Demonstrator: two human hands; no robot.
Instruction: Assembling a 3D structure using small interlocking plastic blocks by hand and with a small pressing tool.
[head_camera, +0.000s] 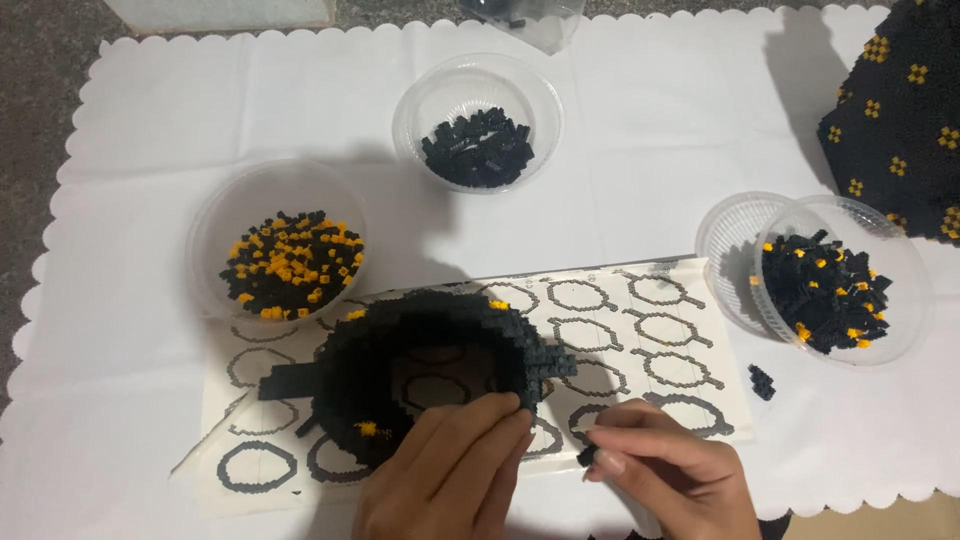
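A hollow black ring built of tiny bricks, with a few orange bricks in it, stands on a printed sheet of ring diagrams. My left hand rests against the ring's near rim, fingers laid on its edge. My right hand is just right of it and pinches a small black brick between thumb and forefinger, close to the ring's near right side.
Three clear plastic bowls hold bricks: black and orange at the left, black at the top middle, black with some orange at the right. A loose black piece lies on the white cloth. A large black-and-orange built model sits at the top right.
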